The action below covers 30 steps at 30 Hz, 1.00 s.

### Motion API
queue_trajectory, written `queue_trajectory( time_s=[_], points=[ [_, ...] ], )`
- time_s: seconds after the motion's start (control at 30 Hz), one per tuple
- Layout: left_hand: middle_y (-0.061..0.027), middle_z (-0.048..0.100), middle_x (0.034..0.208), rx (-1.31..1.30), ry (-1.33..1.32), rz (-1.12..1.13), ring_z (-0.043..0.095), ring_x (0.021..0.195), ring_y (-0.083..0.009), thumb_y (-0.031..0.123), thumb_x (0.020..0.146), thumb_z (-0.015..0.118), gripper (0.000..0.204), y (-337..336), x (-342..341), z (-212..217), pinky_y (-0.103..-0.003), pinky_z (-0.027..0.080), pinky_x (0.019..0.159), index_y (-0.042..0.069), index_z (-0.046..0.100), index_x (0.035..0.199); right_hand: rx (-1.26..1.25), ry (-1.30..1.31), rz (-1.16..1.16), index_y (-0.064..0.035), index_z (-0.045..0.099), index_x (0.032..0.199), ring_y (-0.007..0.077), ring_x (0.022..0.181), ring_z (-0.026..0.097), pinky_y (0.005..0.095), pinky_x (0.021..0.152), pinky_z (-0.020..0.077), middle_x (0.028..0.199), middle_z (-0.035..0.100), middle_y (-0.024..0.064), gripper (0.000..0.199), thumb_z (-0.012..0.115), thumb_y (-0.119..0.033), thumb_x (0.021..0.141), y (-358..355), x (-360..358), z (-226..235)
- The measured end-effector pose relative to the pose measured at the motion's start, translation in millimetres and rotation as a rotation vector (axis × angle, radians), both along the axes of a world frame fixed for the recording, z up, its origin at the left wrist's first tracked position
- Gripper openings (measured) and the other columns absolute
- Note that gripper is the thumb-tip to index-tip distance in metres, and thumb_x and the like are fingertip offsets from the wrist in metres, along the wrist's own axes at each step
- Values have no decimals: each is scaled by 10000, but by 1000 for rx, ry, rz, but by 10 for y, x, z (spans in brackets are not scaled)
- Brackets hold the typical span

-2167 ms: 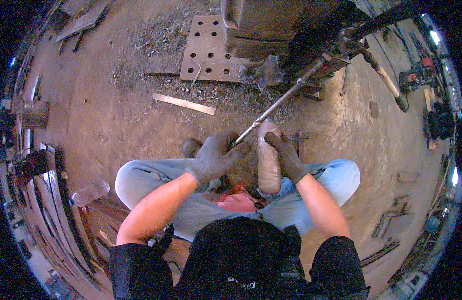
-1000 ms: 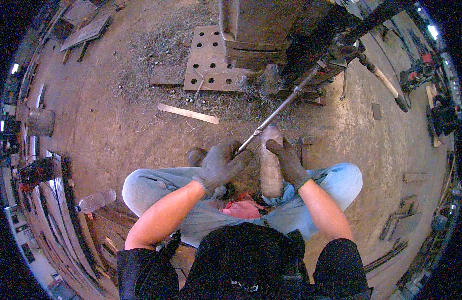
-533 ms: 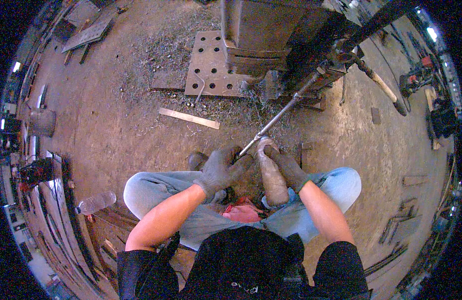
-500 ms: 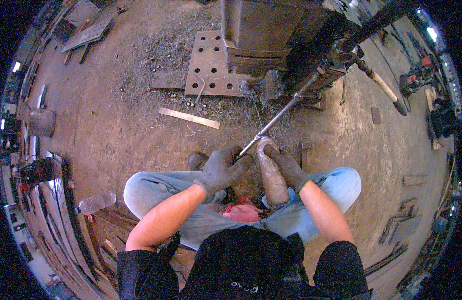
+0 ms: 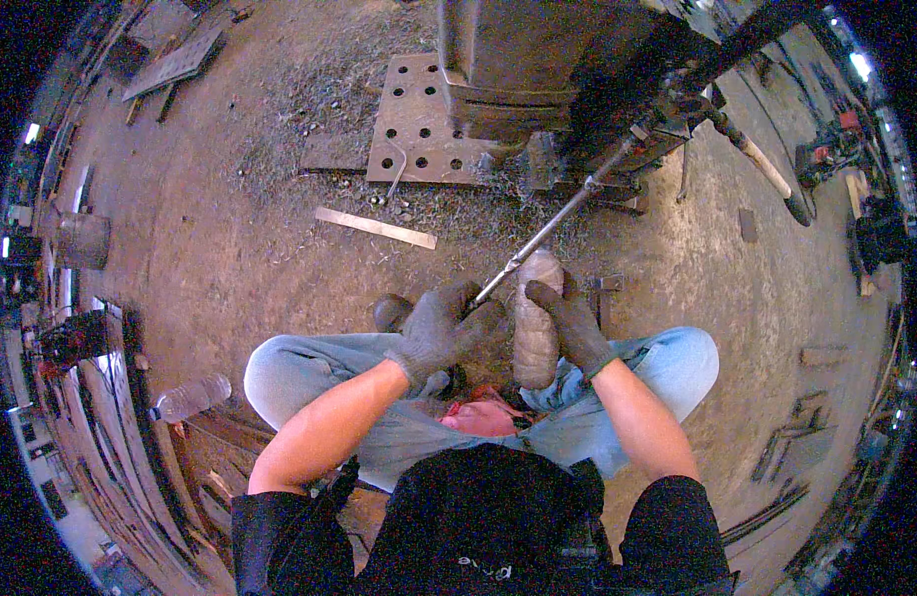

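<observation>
The left hand (image 5: 441, 328), gloved, is closed around the near end of a long metal rod (image 5: 553, 225) that runs toward 1 o'clock into a dark machine (image 5: 568, 79). The gloved right hand (image 5: 570, 323) grips an upright, dusty cylinder (image 5: 534, 320) between the knees, just at 3 o'clock of the left.

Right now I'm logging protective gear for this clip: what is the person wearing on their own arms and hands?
Both the left hand and the right hand wear dark grey, worn-looking fabric work gloves ending at the wrist. The forearms are bare. Short black sleeves cover the upper arms. No watch, cables or markings show.
</observation>
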State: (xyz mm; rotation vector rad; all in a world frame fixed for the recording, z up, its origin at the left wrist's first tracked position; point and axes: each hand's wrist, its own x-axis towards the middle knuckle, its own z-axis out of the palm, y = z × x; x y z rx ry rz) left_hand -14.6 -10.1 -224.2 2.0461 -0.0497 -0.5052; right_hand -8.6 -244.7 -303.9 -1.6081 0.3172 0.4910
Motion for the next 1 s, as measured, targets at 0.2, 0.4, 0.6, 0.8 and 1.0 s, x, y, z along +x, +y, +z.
queue_trajectory(
  time_s=[0.2,0.4,0.6,0.8,1.0],
  points=[
    [-201,686,823,7,19,-23,664,733,-301,385,911,654,389,-12,23,40,-422,497,693,20,644,1048,-29,55,32,-6,466,1402,237,1140,579,360,961,498,1298,573,129,692,709,-398,885,-31,13,-17],
    [-201,682,818,0,15,-9,649,724,-279,393,909,663,413,-18,21,55,-417,496,700,8,639,1053,-223,185,136,32,565,1329,237,1164,589,342,999,465,1282,623,159,701,658,-519,906,-29,19,167],
    [-191,712,871,59,81,-11,687,788,-306,382,909,642,386,-27,41,168,-418,522,768,24,668,1053,-132,46,266,-12,619,1291,340,1234,587,402,1072,418,1280,641,224,639,529,-557,970,-43,38,231],
    [-190,700,844,3,53,4,667,753,-289,397,907,657,407,-30,18,24,-418,505,730,12,656,1040,-166,76,221,-5,611,1302,303,1242,578,380,1084,406,1306,632,188,652,537,-560,967,-81,1,25],
    [-202,698,848,-12,85,14,683,770,-299,407,904,671,420,-12,2,-38,-416,509,719,12,652,1044,-103,153,193,10,598,1311,196,1136,610,311,982,478,1266,641,142,651,638,-517,931,-75,36,112]
  ],
)
